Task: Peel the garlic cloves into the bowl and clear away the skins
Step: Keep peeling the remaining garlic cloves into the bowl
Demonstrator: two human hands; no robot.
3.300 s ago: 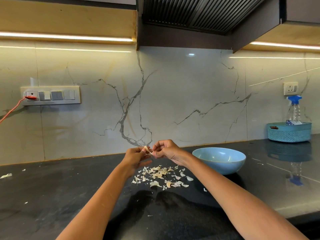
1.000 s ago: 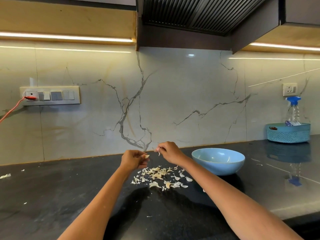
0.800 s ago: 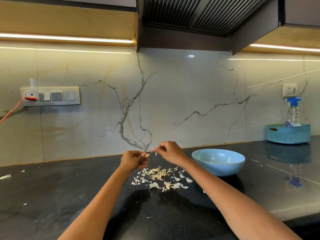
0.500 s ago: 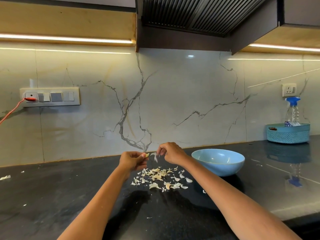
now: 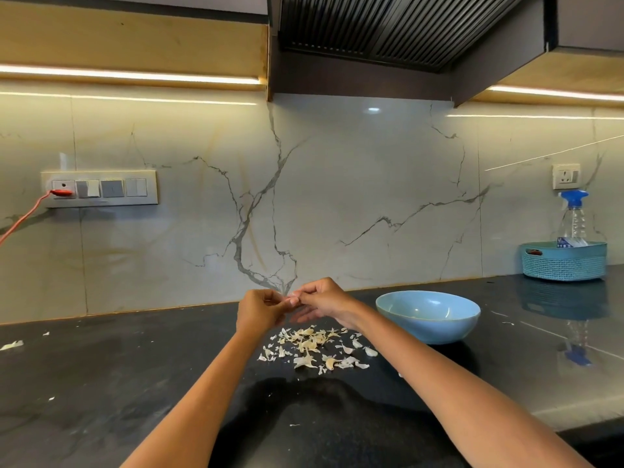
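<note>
both hands are raised together above the counter [image 5: 101, 383], fingertips meeting over the heap of skins [image 5: 314, 346]. the left hand [image 5: 260, 310] has its fingers curled in a narrow grip; what it pinches is too small and too hidden to name with certainty, though it sits where the two hands meet. the right hand [image 5: 324, 298] has thumb and forefinger pinched at the same spot, the other fingers loosely spread below. no garlic clove can be made out clearly between them.

the skins lie scattered on the dark counter directly beneath the hands, pale and papery, just left of the bowl [image 5: 428, 315]. the bowl is light blue, upright, near the right forearm; its inside shows only reflections from this angle. stray flakes [image 5: 11, 345] lie well apart at the far left edge of the counter.

at the far right, against the marble wall [image 5: 337, 197], a teal basket [image 5: 564, 261] holds a spray bottle [image 5: 573, 217] with a blue top. a switch panel [image 5: 99, 188] on the left wall has a red plug [image 5: 62, 193] and cable in it. a dark hood [image 5: 388, 32] hangs overhead.
</note>
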